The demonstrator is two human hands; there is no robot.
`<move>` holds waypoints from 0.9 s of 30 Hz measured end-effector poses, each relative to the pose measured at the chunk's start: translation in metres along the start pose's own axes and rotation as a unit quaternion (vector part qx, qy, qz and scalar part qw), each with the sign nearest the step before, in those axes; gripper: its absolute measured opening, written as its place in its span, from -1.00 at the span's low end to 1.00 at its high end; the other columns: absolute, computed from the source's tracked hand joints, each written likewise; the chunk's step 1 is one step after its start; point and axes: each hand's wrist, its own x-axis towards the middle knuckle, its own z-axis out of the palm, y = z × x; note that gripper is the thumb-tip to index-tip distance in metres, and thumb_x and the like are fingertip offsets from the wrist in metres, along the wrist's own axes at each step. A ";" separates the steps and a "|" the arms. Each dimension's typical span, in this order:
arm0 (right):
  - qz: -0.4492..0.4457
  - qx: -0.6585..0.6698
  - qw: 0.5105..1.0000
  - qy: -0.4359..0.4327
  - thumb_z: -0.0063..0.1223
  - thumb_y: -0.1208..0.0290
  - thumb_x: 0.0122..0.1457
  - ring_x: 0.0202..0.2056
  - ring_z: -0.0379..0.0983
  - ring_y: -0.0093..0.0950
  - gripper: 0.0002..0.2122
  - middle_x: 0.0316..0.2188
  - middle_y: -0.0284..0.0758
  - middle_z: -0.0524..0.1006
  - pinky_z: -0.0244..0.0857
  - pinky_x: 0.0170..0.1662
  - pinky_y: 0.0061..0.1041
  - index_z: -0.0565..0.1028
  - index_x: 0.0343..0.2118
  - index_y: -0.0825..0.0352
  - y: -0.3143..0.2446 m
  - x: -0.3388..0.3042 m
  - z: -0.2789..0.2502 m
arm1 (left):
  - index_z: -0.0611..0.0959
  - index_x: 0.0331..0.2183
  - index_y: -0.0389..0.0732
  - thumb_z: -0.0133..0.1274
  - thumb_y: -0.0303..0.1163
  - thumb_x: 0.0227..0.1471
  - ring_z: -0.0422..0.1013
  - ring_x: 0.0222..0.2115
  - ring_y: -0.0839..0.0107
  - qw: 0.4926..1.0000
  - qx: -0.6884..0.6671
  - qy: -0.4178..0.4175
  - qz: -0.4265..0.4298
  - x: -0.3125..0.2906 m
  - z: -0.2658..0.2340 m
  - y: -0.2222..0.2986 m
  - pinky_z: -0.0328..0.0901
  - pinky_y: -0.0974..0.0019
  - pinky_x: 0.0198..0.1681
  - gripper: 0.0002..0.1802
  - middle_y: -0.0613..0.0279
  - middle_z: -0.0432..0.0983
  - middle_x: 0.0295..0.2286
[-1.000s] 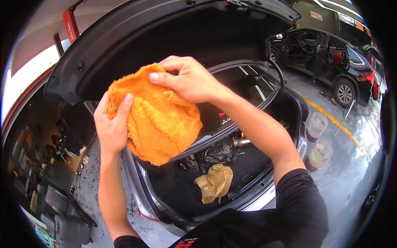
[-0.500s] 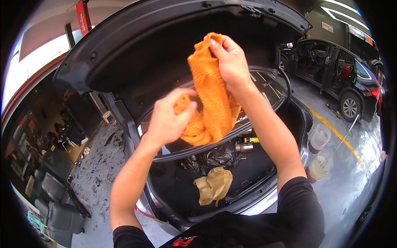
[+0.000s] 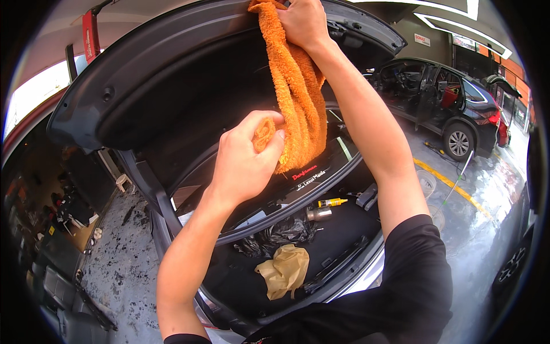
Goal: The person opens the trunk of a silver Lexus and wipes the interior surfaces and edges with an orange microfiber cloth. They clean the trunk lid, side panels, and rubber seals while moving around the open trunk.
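Observation:
An orange plush towel (image 3: 298, 109) hangs between my hands in front of a raised trunk lid (image 3: 189, 69). My right hand (image 3: 306, 23) is closed on the towel's upper end, near the lid's edge. Lower and to the left, my left hand (image 3: 246, 157) is closed round a bunched part, which pokes out between thumb and fingers. The towel's loose folds drop over part of the rear window (image 3: 321, 166). Below lies the open trunk (image 3: 229, 281) of the car.
Inside the trunk are a tan cloth (image 3: 283, 272), black plastic bags (image 3: 281, 235), a metal canister (image 3: 319, 214) and a yellow bottle (image 3: 331, 202). A dark car (image 3: 447, 103) with open doors stands at the right. Clear buckets (image 3: 427, 183) stand beside the trunk. Car seats (image 3: 57, 292) lie at the lower left.
My right hand has risen with the towel's upper end, and the towel has stretched out longer. My left hand has moved slightly right and closed on its part. The view has shifted.

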 end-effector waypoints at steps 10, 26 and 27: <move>0.023 -0.012 0.999 -0.024 0.40 0.26 0.07 -0.39 0.53 -0.15 -0.72 -0.50 -0.13 0.56 0.39 -0.29 -0.25 0.57 -0.51 0.38 -0.011 0.006 -0.009 | 0.66 -0.14 -0.30 0.17 -0.40 0.15 0.60 -0.27 0.30 1.000 -0.014 0.023 0.008 0.006 -0.003 -0.039 0.43 0.29 -0.15 -0.75 0.00 0.67 -0.32; -0.076 -0.043 0.996 -0.020 0.28 0.35 0.14 -0.30 0.53 -0.14 -0.81 -0.43 -0.17 0.58 0.39 -0.21 -0.22 0.56 -0.46 0.37 -0.013 0.006 0.000 | 0.67 -0.18 -0.32 0.18 -0.36 0.13 0.65 -0.32 0.24 0.999 -0.021 0.030 -0.007 0.025 0.001 -0.066 0.45 0.27 -0.19 -0.74 -0.04 0.69 -0.38; -0.068 -0.059 0.996 -0.023 0.28 0.35 0.14 -0.30 0.53 -0.15 -0.81 -0.44 -0.17 0.58 0.39 -0.21 -0.22 0.56 -0.47 0.37 -0.012 0.005 -0.004 | 0.67 -0.18 -0.32 0.17 -0.37 0.13 0.64 -0.33 0.25 0.999 -0.029 0.019 0.026 0.024 0.000 -0.066 0.45 0.27 -0.19 -0.74 -0.03 0.69 -0.38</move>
